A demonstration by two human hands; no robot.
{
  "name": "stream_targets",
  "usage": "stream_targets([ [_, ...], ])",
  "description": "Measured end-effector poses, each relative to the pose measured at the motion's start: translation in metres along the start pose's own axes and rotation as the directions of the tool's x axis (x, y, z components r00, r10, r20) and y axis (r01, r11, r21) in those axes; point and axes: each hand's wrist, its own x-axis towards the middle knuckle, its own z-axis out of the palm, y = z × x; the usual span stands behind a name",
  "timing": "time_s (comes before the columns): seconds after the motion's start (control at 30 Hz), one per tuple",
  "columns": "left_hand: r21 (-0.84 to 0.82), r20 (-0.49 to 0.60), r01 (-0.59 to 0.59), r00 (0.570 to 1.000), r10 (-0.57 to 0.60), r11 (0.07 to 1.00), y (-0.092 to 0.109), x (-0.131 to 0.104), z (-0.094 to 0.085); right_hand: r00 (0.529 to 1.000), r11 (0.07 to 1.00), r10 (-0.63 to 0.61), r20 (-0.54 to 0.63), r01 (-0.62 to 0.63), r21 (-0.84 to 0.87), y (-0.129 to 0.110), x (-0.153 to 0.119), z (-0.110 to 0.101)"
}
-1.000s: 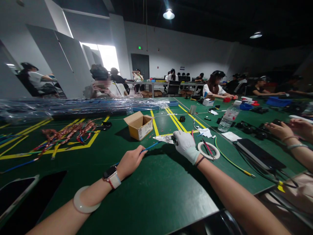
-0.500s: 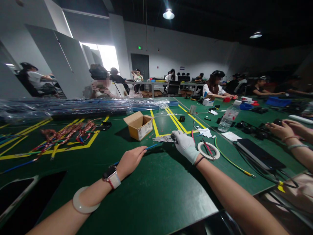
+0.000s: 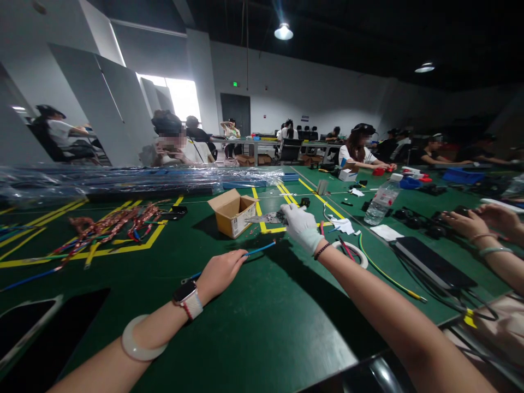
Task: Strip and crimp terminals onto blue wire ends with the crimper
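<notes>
Pinched in the fingers of my bare left hand [image 3: 223, 270] is a blue wire [image 3: 261, 250], its free end pointing right with a small copper-coloured tip. The wire's other end, with a metal lug, shows behind my wrist. My right hand [image 3: 302, 225], in a white glove, is closed around a flat metal wire stripper [image 3: 268, 218]. The glove hides the tool's handles. Its nose points left, by the side of an open cardboard box [image 3: 235, 218], apart from the wire. Small copper-coloured bits lie on the green table near the box.
Bundled copper-ended wires [image 3: 118, 226] lie at left. To the right are a white tape ring [image 3: 360, 256], a green-yellow cable [image 3: 385, 281], a water bottle [image 3: 382, 201] and a black power bank-like block [image 3: 436, 263]. A co-worker's hands [image 3: 470, 224] are at far right. Plastic-wrapped lengths [image 3: 143, 180] lie behind.
My right hand has lifted the wire stripper away from the blue wire, up and left toward the box. The wire's copper tip now shows. My left hand has hardly moved.
</notes>
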Motion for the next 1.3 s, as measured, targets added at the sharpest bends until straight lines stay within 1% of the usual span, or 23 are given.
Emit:
stream_targets([
  [0.07,0.006,0.010,-0.008,1.000,0.008,1.000,-0.001,0.000,0.001,1.000,0.998,-0.027,0.003,0.027,-0.048,-0.008,0.021,-0.013],
  [0.17,0.031,0.031,-0.019,0.999,0.018,0.999,-0.003,0.000,0.002,0.992,0.989,-0.111,-0.060,0.104,-0.103,-0.020,0.052,-0.029],
  [0.27,0.041,0.041,-0.022,0.999,0.021,0.999,-0.004,0.000,0.001,0.971,0.974,-0.193,-0.141,0.172,-0.145,-0.031,0.079,-0.038],
  [0.33,0.036,0.042,-0.019,0.999,0.018,0.999,-0.003,0.000,0.000,0.956,0.961,-0.248,-0.156,0.222,-0.165,-0.038,0.092,-0.040],
  [0.43,0.034,0.053,-0.012,0.999,0.010,0.999,-0.001,0.000,-0.002,0.934,0.938,-0.319,-0.162,0.288,-0.192,-0.047,0.107,-0.041],
  [0.53,0.051,0.064,-0.022,0.998,0.019,0.998,-0.002,0.000,-0.001,0.886,0.906,-0.406,-0.225,0.358,-0.225,-0.054,0.117,-0.044],
  [0.6,0.065,0.049,-0.032,0.998,0.029,0.997,-0.003,0.000,0.001,0.865,0.898,-0.430,-0.259,0.382,-0.219,-0.058,0.122,-0.047],
  [0.63,0.073,0.039,-0.034,0.999,0.032,0.997,-0.004,0.000,0.002,0.871,0.908,-0.413,-0.265,0.371,-0.196,-0.059,0.124,-0.050],
  [0.7,0.086,0.027,-0.029,0.999,0.027,0.996,-0.004,-0.001,0.003,0.903,0.940,-0.340,-0.261,0.315,-0.134,-0.059,0.125,-0.054],
  [0.8,0.083,0.036,-0.016,0.999,0.013,0.996,-0.003,-0.001,0.001,0.940,0.971,-0.240,-0.244,0.231,-0.067,-0.051,0.116,-0.054],
  [0.83,0.076,0.036,-0.009,0.999,0.007,0.997,-0.002,-0.001,0.000,0.948,0.977,-0.215,-0.236,0.210,-0.046,-0.046,0.110,-0.052],
  [0.9,0.064,0.028,0.007,1.000,-0.008,0.998,-0.001,-0.001,-0.002,0.970,0.987,-0.137,-0.201,0.150,0.051,-0.035,0.094,-0.042],
  [0.97,0.065,0.018,0.024,1.000,-0.026,0.998,0.000,-0.001,-0.004,0.985,0.982,-0.094,-0.148,0.116,0.150,-0.021,0.073,-0.026],
  [1.03,0.072,0.015,0.038,0.999,-0.039,0.997,0.001,0.000,-0.005,0.989,0.966,-0.032,-0.142,0.067,0.248,-0.007,0.049,-0.006],
  [1.1,0.082,0.019,0.043,0.999,-0.045,0.996,0.001,0.000,-0.006,0.990,0.932,0.046,-0.131,0.005,0.363,0.006,0.026,0.016],
  [1.13,0.087,0.021,0.044,0.999,-0.046,0.995,0.002,0.001,-0.005,0.990,0.911,0.064,-0.124,-0.007,0.412,0.012,0.015,0.026],
  [1.23,0.102,0.022,0.043,0.999,-0.045,0.994,0.001,0.002,-0.004,0.984,0.872,0.119,-0.135,-0.039,0.487,0.027,-0.012,0.052],
  [1.3,0.102,0.019,0.045,0.999,-0.047,0.994,0.001,0.002,-0.004,0.982,0.855,0.137,-0.131,-0.050,0.517,0.035,-0.023,0.062],
])
